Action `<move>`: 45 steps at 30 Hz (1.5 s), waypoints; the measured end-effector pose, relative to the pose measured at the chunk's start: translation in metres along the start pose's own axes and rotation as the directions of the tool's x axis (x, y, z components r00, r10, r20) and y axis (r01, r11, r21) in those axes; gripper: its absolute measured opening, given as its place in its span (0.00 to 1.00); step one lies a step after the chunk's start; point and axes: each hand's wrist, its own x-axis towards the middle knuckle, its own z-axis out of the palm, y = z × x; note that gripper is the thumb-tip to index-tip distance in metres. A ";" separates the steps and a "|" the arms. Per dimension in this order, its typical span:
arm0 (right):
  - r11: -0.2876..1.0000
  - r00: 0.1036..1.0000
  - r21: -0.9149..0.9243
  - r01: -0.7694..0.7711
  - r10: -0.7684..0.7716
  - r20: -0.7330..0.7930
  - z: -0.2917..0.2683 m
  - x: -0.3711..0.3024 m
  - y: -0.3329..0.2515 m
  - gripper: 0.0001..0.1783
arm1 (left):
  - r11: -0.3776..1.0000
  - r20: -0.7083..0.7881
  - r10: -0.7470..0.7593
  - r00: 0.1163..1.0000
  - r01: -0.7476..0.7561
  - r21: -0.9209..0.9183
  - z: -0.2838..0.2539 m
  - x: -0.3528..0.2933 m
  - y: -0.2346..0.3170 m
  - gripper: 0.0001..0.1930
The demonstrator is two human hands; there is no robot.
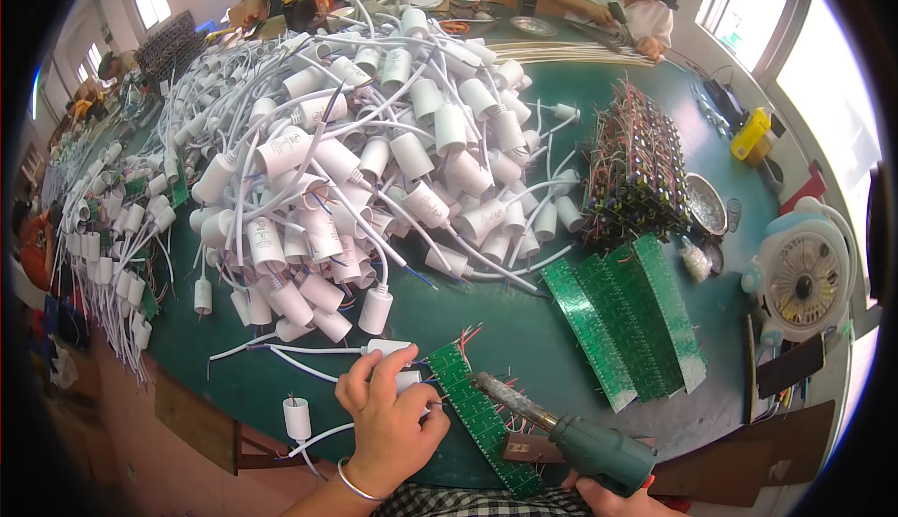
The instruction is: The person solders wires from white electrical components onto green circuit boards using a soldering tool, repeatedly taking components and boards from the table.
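My left hand is bent over several white cylinders with cables, its thumb and index finger pinched around a thin wire at the edge of a green circuit board strip. One white cylinder lies just beyond its fingers. Partly visible at the lower edge, my right hand grips a green soldering gun. The gun's metal barrel points up and left, its darkened tip above the strip. Red wires stand out from the strip's far end. Beneath the gun, a brown block touches the strip.
A large heap of white cylinders with cables covers the table's middle and left. At right lie green board panels, a stack of wired boards, a metal dish and a fan. People work across the table.
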 end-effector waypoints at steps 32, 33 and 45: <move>0.999 0.998 -0.024 -0.037 0.038 0.043 0.001 0.002 -0.006 0.19 | 0.996 0.075 -0.087 0.993 0.089 -0.025 -0.004 0.011 0.006 0.06; 0.999 0.998 -0.025 -0.037 0.038 0.043 0.001 0.003 -0.007 0.19 | 0.998 0.064 -0.068 0.996 0.068 -0.003 -0.004 0.011 0.006 0.07; 0.994 0.987 -0.028 -0.108 0.110 0.117 0.003 0.007 -0.012 0.19 | 0.999 0.058 -0.044 0.997 0.043 0.025 -0.003 0.013 0.005 0.08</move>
